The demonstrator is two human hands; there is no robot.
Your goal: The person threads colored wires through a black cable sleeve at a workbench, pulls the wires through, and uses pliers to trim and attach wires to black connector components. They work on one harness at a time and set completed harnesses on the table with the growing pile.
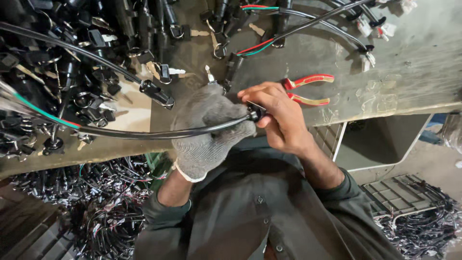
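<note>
Running leftward from the hands, the black cable lies nearly level over the worktop. The gloved left hand is wrapped around it; the bare right hand pinches its end fitting.

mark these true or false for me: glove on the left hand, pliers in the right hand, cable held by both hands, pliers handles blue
1. The left hand wears a grey knit glove. True.
2. The right hand holds the pliers. False: they lie on the bench beyond it.
3. Both hands hold the black cable. True: the right hand's fingers pinch its end.
4. The pliers' handles are blue. False: red.
</note>
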